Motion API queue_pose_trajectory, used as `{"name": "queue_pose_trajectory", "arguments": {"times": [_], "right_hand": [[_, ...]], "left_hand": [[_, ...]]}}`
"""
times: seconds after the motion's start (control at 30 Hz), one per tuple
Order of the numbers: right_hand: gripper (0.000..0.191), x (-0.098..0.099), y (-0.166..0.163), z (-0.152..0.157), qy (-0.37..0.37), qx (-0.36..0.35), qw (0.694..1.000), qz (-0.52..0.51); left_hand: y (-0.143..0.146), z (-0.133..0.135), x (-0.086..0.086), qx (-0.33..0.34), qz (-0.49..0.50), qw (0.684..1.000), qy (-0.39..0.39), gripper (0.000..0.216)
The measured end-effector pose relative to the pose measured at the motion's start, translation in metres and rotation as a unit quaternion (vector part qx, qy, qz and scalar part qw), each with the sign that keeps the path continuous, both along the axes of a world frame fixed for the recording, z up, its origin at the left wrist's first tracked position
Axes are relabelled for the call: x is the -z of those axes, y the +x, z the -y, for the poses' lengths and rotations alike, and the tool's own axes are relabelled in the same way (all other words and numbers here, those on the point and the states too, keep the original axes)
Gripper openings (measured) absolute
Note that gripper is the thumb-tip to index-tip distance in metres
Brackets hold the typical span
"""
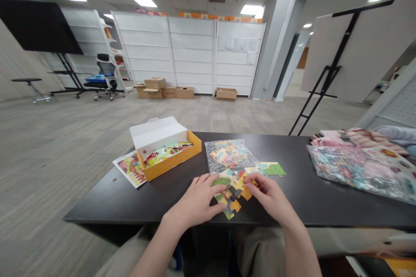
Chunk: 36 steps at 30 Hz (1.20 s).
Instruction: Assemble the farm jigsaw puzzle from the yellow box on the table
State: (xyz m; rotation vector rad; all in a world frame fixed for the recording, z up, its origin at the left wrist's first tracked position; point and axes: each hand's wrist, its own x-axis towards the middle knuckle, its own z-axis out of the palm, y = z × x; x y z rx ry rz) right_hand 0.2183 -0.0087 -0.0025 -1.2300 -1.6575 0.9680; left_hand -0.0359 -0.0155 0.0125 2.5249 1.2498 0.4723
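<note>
A cluster of joined colourful jigsaw pieces (232,194) lies on the dark table (305,199) near its front edge. My left hand (196,201) rests on the cluster's left side, fingers curled with the tips pressing the pieces. On the cluster's right side my right hand (268,194) pinches an orange piece (247,192) at its edge. Just behind the hands lies a clear plastic bag of loose pieces (229,155), and a green piece (272,169) sits to its right.
An open yellow box (169,149) with a white lid holds printed sheets at the table's left, and a picture card (130,169) lies beside it. Plastic-wrapped fabric (364,169) covers the right end. An easel (328,73), cardboard boxes (164,88) and an office chair (104,78) stand on the floor beyond.
</note>
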Motion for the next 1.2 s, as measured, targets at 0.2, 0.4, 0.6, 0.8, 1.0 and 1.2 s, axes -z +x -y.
{"name": "queue_pose_trajectory", "arguments": {"times": [0.2, 0.4, 0.6, 0.8, 1.0, 1.2], "right_hand": [[0.051, -0.001, 0.000, -0.005, -0.046, 0.092, 0.980, -0.172], [0.058, 0.000, -0.003, -0.005, -0.059, 0.140, 0.958, -0.241], [0.053, 0.001, -0.003, -0.007, -0.054, 0.124, 0.974, -0.182], [0.047, 0.004, -0.032, -0.033, -0.020, 0.089, 0.984, -0.156], [0.042, 0.004, -0.069, -0.069, -0.014, 0.058, 0.993, -0.106], [0.057, 0.013, -0.062, -0.066, 0.004, 0.030, 0.989, -0.144]], "left_hand": [[0.003, -0.007, -0.006, -0.134, 0.004, 0.986, 0.095, 0.032], [0.022, -0.012, 0.002, -0.112, 0.025, 0.981, 0.158, 0.021], [0.039, -0.020, 0.011, -0.146, 0.018, 0.984, 0.099, 0.049], [0.044, -0.022, 0.008, -0.142, 0.060, 0.986, 0.067, 0.063], [0.043, -0.023, 0.011, -0.144, 0.063, 0.984, 0.084, 0.068], [0.040, -0.020, 0.011, -0.122, 0.071, 0.983, 0.120, 0.070]]}}
